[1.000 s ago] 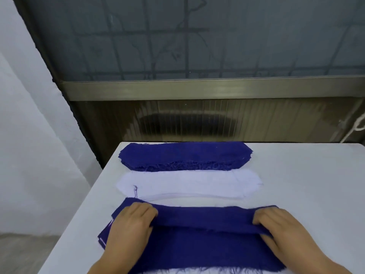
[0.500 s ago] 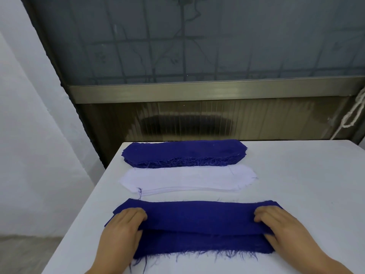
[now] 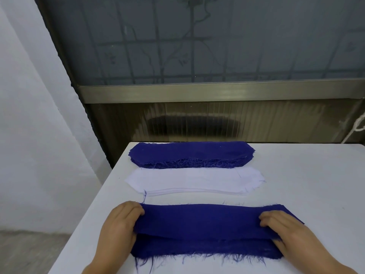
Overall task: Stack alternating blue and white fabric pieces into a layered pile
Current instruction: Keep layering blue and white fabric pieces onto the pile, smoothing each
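A blue fabric piece lies stretched across the near pile on the white table, its frayed edge toward me. My left hand grips its left end and my right hand grips its right end, fingers curled over the cloth. Beyond it lies a stack of white fabric pieces. At the table's far edge sits a stack of blue fabric pieces.
The table's left edge drops to a grey floor beside a white wall. A metal-framed window panel stands right behind the table. A white cord hangs at the far right.
Both hands have carried the blue piece away from me over the near pile, uncovering that pile's frayed front edge. The camera has tilted upward slightly.
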A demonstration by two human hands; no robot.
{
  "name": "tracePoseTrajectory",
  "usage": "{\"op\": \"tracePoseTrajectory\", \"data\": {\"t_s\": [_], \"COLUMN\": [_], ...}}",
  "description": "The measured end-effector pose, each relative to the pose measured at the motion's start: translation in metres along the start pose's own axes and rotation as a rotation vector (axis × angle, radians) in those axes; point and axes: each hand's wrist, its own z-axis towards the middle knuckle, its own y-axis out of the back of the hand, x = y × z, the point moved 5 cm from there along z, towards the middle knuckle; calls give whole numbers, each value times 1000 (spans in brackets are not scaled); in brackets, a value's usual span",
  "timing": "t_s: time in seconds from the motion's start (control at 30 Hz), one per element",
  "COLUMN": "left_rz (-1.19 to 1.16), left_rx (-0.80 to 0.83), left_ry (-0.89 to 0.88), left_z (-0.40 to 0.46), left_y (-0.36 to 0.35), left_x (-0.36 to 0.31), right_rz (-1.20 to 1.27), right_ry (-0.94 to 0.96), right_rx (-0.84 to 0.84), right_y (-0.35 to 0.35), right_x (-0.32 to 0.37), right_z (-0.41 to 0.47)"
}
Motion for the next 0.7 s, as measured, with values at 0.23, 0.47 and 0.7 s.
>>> {"op": "tracePoseTrajectory", "data": {"t_s": [0.23,0.47,0.7], "left_rz": [9,-3,5], "left_rx": [10,3,23], "left_ry": [-81,-107,-134], "left_z": [-6,-6,-10], "left_y": [-6,-3,4], "left_x": [0,-3,8], "right_rz": [-10,29,124], "right_ry": [29,29,42], "right_rx": [21,72,122], "right_y": [2,1,13], "right_x": [-5,-5,-9], "right_z": [-3,-4,-10]}}
